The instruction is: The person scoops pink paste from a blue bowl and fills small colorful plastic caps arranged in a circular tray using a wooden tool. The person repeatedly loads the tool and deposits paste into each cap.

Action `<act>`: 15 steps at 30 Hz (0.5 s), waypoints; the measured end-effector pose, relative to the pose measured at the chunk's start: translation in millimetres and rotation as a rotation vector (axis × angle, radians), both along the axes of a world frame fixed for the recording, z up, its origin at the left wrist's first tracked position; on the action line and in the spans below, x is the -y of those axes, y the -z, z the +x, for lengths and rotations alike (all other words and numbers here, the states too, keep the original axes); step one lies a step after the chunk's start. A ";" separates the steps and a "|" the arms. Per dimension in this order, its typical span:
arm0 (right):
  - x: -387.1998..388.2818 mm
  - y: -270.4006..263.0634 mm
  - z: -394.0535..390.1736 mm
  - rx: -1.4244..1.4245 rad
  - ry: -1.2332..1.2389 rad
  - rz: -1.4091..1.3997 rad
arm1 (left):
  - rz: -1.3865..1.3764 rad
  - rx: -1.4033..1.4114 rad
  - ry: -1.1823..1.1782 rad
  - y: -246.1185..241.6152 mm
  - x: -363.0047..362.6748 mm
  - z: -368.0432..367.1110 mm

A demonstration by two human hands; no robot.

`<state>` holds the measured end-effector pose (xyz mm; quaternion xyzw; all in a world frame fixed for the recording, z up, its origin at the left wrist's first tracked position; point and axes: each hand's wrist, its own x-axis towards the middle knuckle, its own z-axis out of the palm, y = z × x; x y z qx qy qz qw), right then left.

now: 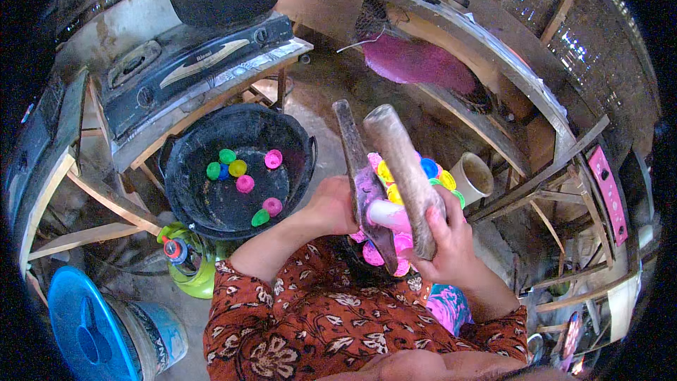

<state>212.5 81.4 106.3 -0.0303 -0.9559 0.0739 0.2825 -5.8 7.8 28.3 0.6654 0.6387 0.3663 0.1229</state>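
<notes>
My left hand grips a dark wooden bar with a tapered handle end and pink residue on it. In my right hand is a thick, pale-brown wooden bar, held near its lower end. Between the two bars runs a white cylinder tinted pink; how it joins the right bar is hidden. Behind and below them lies a heap of small coloured rounds in pink, yellow, blue and green. My hands and the bars cover much of the heap, and its container is mostly hidden.
A black tub at left holds several coloured rounds. Beyond it stand a gas stove and a large dark pan. A green jug and blue-lidded bucket are lower left. A pale bucket and wooden frames stand right.
</notes>
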 end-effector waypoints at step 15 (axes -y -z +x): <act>-41.2 40.9 9.0 0.277 0.039 -1.349 | -0.087 0.087 -0.065 30.0 -46.1 7.9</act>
